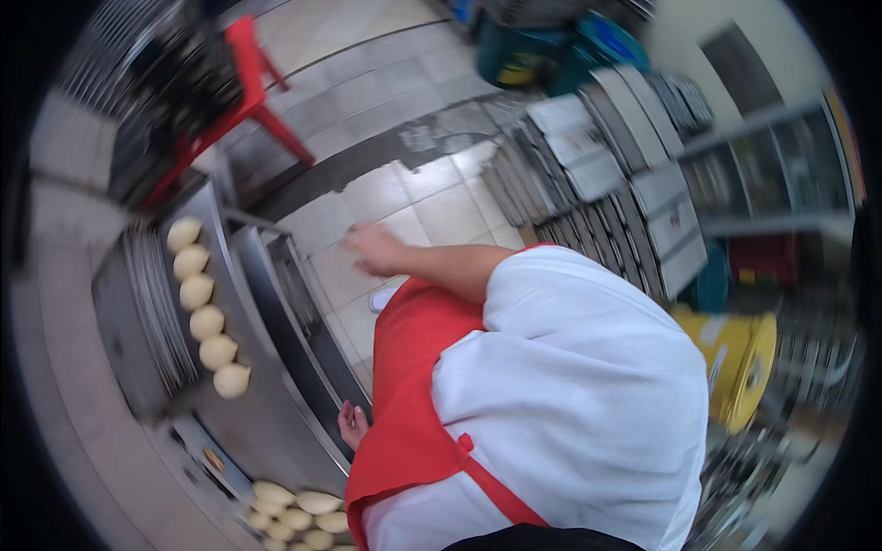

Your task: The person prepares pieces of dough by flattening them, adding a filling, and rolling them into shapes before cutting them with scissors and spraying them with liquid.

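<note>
My right hand [375, 249] reaches out over the tiled floor, blurred by motion. Its fingers look loosely spread, with nothing visible in them. Beside the edge of a steel work table [262, 390] is my left hand [352, 425], its fingers slightly bent and apart, holding nothing I can see. My left forearm is hidden behind my red apron [413, 386]. Along the table, in a row, lie several round pale dough balls [207, 322]. More pale, oval dough pieces [296, 517] sit together at the table's near end, nearest my left hand.
Stacked metal trays [158, 308] stand beyond the dough row. A red stool [253, 101] bears dark stacked items at the upper left. Piled baking pans [597, 174] and a yellow bucket [735, 363] are on the right. Open shelves [299, 321] show under the table edge.
</note>
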